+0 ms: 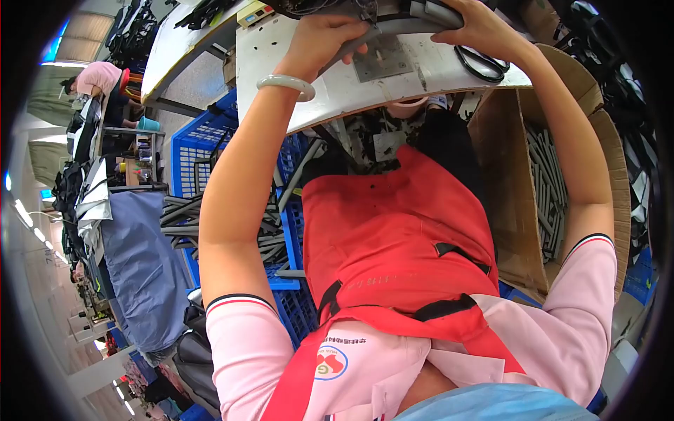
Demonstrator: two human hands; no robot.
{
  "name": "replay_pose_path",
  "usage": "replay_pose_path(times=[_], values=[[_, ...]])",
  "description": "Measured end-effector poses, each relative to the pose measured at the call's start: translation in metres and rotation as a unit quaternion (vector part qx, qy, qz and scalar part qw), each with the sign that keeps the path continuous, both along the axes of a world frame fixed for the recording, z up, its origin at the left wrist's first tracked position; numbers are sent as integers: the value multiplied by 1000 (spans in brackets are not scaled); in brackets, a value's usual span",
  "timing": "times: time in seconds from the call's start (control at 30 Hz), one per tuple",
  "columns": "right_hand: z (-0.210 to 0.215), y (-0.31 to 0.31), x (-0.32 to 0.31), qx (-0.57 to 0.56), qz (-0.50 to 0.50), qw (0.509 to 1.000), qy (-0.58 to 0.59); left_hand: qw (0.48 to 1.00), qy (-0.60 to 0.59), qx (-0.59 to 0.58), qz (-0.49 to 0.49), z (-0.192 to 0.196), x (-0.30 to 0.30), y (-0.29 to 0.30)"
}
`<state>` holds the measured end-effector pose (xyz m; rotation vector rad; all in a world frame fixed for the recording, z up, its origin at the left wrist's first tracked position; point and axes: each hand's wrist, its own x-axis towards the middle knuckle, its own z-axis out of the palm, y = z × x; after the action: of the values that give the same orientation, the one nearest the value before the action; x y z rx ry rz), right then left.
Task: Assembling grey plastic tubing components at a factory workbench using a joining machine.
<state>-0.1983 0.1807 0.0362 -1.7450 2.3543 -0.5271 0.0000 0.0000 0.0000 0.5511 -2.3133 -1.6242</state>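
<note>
A grey strip (415, 27) is held over the white surface (262, 55), near a metal plate (386, 64), gripped by the left hand (321, 43) and right hand (487, 32), each grip clamped on it.

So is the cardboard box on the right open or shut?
Open: the cardboard box has no flap across its mouth, and grey tubes show inside.

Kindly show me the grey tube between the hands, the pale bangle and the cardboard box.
Grey tube (404, 27): head view, on its middle stretch.
Pale bangle (284, 81): head view, on its band across the wrist.
Cardboard box (497, 151): head view, on its left wall.
</note>
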Motion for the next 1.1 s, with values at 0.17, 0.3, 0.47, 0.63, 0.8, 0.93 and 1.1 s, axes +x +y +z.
replay_pose_path(times=[0.17,0.3,0.47,0.63,0.8,0.93,1.1], values=[[-13,6,-7,-48,-5,999,16,999,21,17,29,0,-1,8],[-19,22,-3,-87,-30,995,31,987,95,49,123,6,18,-5],[-34,54,40,-72,1,994,-85,996,-8,72,58,-10,53,41],[-38,64,87,-10,44,983,-177,981,94,154,77,-31,71,103],[-69,69,102,-131,84,964,-215,950,156,229,144,-55,87,121],[-83,69,106,-121,86,925,-349,946,161,246,138,-64,98,120],[-78,61,120,-82,43,938,-333,943,174,234,163,-69,96,131]])
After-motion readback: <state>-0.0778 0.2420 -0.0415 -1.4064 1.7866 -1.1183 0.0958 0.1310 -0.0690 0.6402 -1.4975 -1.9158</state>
